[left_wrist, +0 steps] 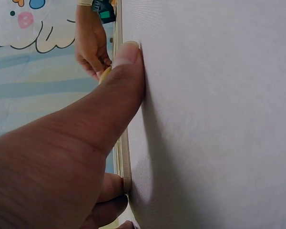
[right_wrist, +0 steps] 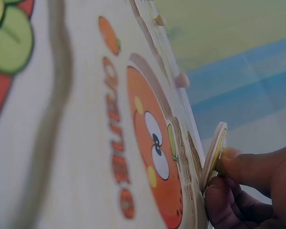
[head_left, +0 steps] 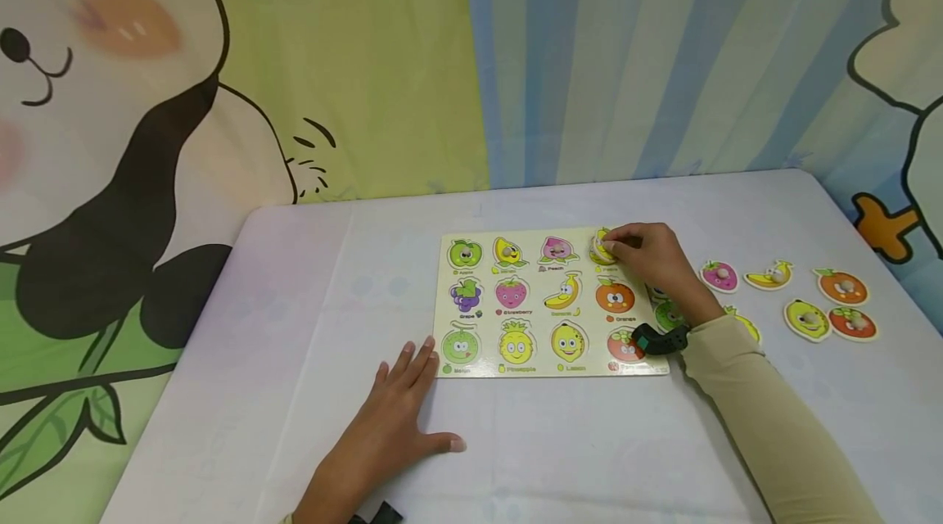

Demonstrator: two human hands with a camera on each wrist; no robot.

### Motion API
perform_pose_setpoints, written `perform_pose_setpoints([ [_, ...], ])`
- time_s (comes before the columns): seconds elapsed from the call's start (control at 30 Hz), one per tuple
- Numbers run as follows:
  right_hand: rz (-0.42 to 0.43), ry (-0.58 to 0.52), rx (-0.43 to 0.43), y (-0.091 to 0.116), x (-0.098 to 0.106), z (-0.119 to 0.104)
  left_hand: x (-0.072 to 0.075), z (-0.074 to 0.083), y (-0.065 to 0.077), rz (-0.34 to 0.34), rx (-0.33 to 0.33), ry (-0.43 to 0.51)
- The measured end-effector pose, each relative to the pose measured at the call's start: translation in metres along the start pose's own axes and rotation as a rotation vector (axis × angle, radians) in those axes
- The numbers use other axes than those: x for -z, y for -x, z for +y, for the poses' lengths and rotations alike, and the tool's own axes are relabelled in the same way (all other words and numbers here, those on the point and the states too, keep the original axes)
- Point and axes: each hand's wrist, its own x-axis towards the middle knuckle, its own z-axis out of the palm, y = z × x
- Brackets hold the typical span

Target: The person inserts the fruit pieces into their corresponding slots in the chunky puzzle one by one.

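Observation:
A wooden fruit puzzle board (head_left: 489,319) lies flat on the table, with rows of printed fruit recesses. At its far right corner my right hand (head_left: 656,258) pinches a yellow fruit puzzle piece (head_left: 598,246) between thumb and fingers. In the right wrist view this puzzle piece (right_wrist: 213,155) stands tilted at the board's edge, beyond the orange recess (right_wrist: 152,148). Knobbed apple (head_left: 465,254), yellow fruit (head_left: 508,252) and peach (head_left: 557,250) pieces sit along the far row. My left hand (head_left: 394,417) rests with straight, spread fingers, fingertips at the board's near left edge.
Right of the board lie loose knobbed pieces: strawberry (head_left: 719,277), banana (head_left: 769,275), orange (head_left: 842,286), lemon (head_left: 806,320) and tomato (head_left: 853,323). My right wrist and sleeve (head_left: 766,409) partly cover more pieces, one of them green (head_left: 669,314). A patterned cloth (head_left: 383,65) hangs behind the white table (head_left: 309,327).

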Motion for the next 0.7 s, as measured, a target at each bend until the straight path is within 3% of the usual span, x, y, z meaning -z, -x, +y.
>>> perform_pose_setpoints([
  [0.4,-0.033,0.045,0.011,0.0012,-0.0012,-0.0028,0.0006,-0.0004,0.0018,-0.005,0.001,0.002],
  [0.7,0.01,0.083,0.076,0.0013,-0.0075,0.0003,0.0001,-0.0014,0.0011,0.013,-0.016,-0.003],
])
